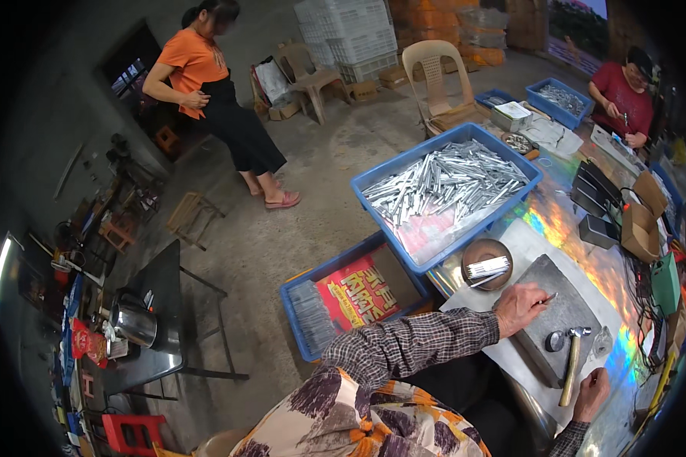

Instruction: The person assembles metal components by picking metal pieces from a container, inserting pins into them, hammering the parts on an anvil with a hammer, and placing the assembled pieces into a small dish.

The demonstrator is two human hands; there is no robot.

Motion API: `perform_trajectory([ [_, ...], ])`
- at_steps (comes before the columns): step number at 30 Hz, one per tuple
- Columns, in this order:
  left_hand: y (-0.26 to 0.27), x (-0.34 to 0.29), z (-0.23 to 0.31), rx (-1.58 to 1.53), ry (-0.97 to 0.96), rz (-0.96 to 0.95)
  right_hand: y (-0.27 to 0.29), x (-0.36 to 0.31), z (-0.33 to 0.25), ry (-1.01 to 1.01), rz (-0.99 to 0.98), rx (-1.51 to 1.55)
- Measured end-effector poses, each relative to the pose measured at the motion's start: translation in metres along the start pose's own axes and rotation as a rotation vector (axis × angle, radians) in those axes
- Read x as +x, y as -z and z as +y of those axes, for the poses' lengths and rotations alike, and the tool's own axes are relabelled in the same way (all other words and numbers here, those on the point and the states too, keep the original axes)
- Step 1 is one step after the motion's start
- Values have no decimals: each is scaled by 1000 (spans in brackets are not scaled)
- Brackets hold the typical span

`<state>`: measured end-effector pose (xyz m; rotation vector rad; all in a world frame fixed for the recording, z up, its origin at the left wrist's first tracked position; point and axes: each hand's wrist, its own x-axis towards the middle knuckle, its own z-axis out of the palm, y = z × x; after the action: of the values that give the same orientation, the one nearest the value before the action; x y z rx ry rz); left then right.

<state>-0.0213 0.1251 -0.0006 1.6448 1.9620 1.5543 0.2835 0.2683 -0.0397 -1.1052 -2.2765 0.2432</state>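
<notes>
My left hand [518, 308] is closed, pinching a small metal piece [550, 298] over a flat grey block [564, 305]. On the block's near part stand a small round dark-rimmed container [555, 340] and a hammer [570, 372], its wooden handle reaching over the block's edge. My right hand [593, 392] rests beside the handle on the white sheet [598, 293], fingers curled in; whatever they may hold is hidden. A small clear crumpled thing [602, 343] lies by the hammer head. Left of the block, a round bowl [476, 255] holds several thin silvery strips [488, 267].
A blue crate [446, 263] of silvery metal pieces [450, 179] stands at the table's left; another blue crate [301, 335] sits lower. Black boxes [598, 228] and cables lie right. A co-worker [625, 103] sits at the far end; a person [206, 84] stands far left.
</notes>
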Motion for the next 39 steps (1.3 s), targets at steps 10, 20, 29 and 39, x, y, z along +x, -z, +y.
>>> perform_trajectory([
  [10, -9, -3, -7, 81, -130, 31, 10, -19, -18, -88, 95, 181],
  [20, 8, -8, 31, -353, 188, 17, 12, -22, -21, -233, 80, 391],
  [29, -4, -20, 35, -813, 416, -167, 29, -24, -77, -268, 111, 560],
  [39, -7, -34, 52, -1010, 400, -206, 29, -31, -141, -240, -18, 854],
])
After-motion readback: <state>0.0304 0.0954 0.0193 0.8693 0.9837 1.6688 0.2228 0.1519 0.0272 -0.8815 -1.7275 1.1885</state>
